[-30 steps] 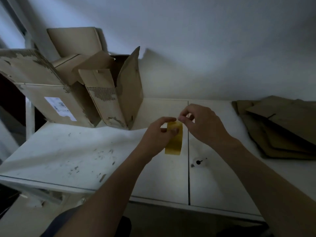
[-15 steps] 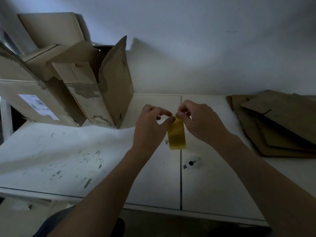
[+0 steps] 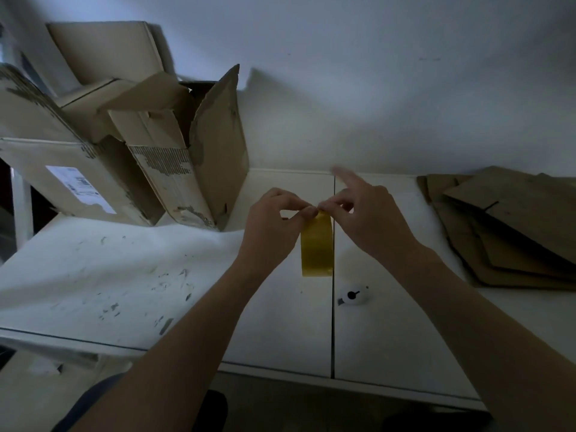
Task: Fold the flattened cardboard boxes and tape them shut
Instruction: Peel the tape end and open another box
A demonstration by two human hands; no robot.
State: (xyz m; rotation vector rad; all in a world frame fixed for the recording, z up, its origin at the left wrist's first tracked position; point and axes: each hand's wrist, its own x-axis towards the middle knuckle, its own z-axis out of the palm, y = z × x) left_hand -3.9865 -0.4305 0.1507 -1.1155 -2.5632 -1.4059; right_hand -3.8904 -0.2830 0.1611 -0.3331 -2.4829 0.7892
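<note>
white tabletop (image 3: pixel 93 275), scuffed and flecked with dark marks on its left half, runs up to a plain pale wall (image 3: pixel 374 88); a narrow seam (image 3: pixel 333 332) splits the top into panels near the middle. above that seam a short strip of yellow tape (image 3: pixel 317 247) hangs straight down in the air, its lower end loose and clear of the table. the left hand (image 3: pixel 274 226) pinches the strip's top edge between thumb and forefinger, the other fingers curled in. the right hand (image 3: pixel 371 219) pinches the same top edge from the other side, fingertips nearly meeting those of the left, while its index finger sticks out toward the wall, blurred. both forearms are bare and reach in from the bottom of the view.

at the far left of the table stands an opened cardboard box (image 3: pixel 187 169), tilted, its flaps sticking up and its surface torn so the corrugation shows. just beside it on the left leans a larger box (image 3: pixel 40 163) with a white shipping label (image 3: pixel 78 187), and more cardboard is propped behind these against the wall. at the far right lies a stack of flattened cardboard boxes (image 3: pixel 514 232), well apart from the hands. a small white round object with a black centre (image 3: pixel 353 296) lies on the table just right of the seam, below the tape; what it is cannot be told.
</note>
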